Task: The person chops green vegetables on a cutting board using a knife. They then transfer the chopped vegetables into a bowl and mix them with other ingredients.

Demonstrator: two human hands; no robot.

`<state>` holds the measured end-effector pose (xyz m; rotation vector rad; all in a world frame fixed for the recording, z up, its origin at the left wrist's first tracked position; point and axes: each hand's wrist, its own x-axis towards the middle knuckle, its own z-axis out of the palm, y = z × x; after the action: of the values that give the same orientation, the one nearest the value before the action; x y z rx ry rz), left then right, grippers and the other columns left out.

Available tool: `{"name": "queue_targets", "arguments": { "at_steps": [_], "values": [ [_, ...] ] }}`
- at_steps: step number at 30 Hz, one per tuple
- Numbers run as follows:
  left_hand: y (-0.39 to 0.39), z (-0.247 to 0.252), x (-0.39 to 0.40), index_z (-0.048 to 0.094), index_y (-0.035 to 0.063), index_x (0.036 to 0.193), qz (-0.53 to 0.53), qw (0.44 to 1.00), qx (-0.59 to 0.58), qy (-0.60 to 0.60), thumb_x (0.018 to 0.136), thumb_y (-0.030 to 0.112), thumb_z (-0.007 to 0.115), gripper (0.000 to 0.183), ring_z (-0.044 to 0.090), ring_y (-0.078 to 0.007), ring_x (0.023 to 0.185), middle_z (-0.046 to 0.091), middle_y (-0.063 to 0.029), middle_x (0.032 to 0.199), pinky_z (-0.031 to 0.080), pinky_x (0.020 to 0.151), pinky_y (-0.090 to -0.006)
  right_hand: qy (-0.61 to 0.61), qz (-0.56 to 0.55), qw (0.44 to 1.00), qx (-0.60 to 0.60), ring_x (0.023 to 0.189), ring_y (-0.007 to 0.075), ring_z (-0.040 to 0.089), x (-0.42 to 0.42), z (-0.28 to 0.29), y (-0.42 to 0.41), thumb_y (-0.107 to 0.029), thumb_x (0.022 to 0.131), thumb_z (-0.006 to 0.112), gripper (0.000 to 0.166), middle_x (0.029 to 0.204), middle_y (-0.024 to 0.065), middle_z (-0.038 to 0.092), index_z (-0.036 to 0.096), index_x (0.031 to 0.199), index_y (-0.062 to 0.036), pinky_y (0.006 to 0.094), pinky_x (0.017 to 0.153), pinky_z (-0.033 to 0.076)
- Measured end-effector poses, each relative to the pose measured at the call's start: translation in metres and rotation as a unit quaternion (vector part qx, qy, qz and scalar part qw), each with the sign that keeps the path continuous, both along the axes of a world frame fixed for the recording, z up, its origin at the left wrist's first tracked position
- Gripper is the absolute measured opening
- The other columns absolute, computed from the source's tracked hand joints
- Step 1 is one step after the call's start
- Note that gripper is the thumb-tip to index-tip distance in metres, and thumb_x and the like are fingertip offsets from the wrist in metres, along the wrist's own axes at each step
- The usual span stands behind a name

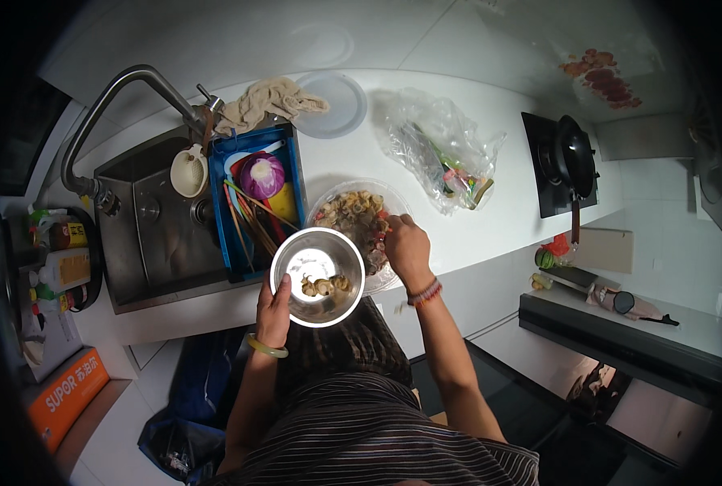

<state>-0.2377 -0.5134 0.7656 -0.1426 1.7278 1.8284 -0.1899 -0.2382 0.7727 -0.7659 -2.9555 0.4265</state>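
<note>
A stainless steel bowl point(316, 316) is held at its left rim by my left hand point(274, 310), thumb over the edge. A few pieces of shellfish meat point(324, 285) lie in its bottom. Just behind it, partly covered by the bowl, stands a clear round container point(397, 193) filled with shellfish meat and red pieces. My right hand point(407, 246) is at that container's right rim with fingers bent down; whatever is between the fingertips is hidden.
A blue basket point(217, 212) with a purple onion point(262, 175) and chopsticks sits over the steel sink point(154, 243). Behind are a beige cloth point(263, 103), a round lid point(342, 106) and a plastic bag point(446, 146) of vegetables. A black wok point(573, 152) rests on the stove.
</note>
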Motion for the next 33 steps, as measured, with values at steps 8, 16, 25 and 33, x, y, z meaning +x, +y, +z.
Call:
{"name": "queue_targets", "arguments": {
  "at_steps": [8, 16, 25, 33],
  "values": [
    [-0.021, 0.002, -0.006, 0.047, 0.0018, 0.137, 0.068, 0.997, 0.009, -0.040, 0.101, 0.024, 0.055, 0.043, 0.054, -0.0165, 0.114, 0.059, -0.0099, 0.126, 0.042, 0.097, -0.0294, -0.011, -0.021, 0.994, -0.110, 0.077, 0.0390, 0.063, -0.014, -0.022, 0.010, -0.011, 0.081, 0.063, 0.012, 0.084, 0.0191, 0.063, 0.058, 0.090, -0.0045, 0.0461, 0.067, 0.050],
    [-0.015, -0.001, -0.008, 0.048, 0.0034, 0.137, 0.055, 0.997, 0.029, -0.051, 0.100, 0.021, 0.056, 0.042, 0.054, -0.0151, 0.116, 0.058, -0.0082, 0.128, 0.043, 0.097, -0.0288, 0.008, -0.031, 0.977, -0.212, 0.094, 0.0370, 0.061, -0.014, -0.037, 0.001, -0.016, 0.085, 0.063, 0.022, 0.101, 0.0192, 0.066, 0.063, 0.104, -0.0060, 0.0458, 0.081, 0.050],
    [-0.008, 0.004, -0.011, 0.049, 0.0004, 0.133, 0.052, 0.998, 0.025, -0.021, 0.101, 0.026, 0.054, 0.042, 0.055, -0.0168, 0.110, 0.059, -0.0114, 0.121, 0.043, 0.095, -0.0298, 0.022, -0.115, 0.983, -0.145, 0.086, 0.0429, 0.062, -0.044, -0.055, -0.008, -0.017, 0.085, 0.063, 0.031, 0.099, 0.0221, 0.061, 0.053, 0.113, -0.0059, 0.0499, 0.075, 0.051],
    [-0.013, 0.002, -0.008, 0.048, 0.0004, 0.134, 0.073, 0.997, 0.031, -0.026, 0.101, 0.025, 0.055, 0.042, 0.055, -0.0172, 0.110, 0.060, -0.0116, 0.122, 0.042, 0.095, -0.0299, 0.062, -0.037, 0.981, -0.179, 0.087, 0.0425, 0.061, -0.033, -0.043, 0.003, -0.016, 0.085, 0.063, 0.034, 0.097, 0.0229, 0.058, 0.051, 0.115, -0.0048, 0.0506, 0.073, 0.051]
  ]
}}
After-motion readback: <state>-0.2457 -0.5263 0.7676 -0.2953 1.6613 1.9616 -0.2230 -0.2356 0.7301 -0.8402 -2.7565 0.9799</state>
